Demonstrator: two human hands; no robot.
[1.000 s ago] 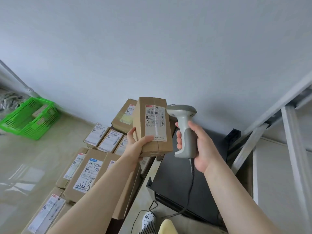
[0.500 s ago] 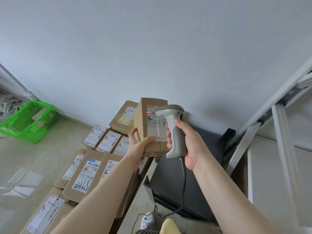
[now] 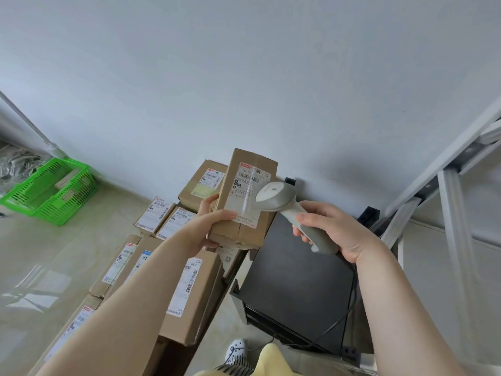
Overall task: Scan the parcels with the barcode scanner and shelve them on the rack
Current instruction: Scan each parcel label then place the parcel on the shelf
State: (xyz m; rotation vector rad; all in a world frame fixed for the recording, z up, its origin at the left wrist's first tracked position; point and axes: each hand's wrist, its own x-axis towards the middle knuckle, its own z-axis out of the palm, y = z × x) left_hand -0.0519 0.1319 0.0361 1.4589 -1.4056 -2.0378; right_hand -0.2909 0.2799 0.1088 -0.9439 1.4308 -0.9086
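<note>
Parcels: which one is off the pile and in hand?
The upright parcel gripped by the left hand, label facing the scanner; the others lie flat below.

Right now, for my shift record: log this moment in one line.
left hand: holds parcel | right hand: grips scanner | rack: unreached

The parcel's label print is blurred beyond reading, its right edge covered by the scanner. The rack is cut off at the right edge. The basket contents cannot be made out.
</note>
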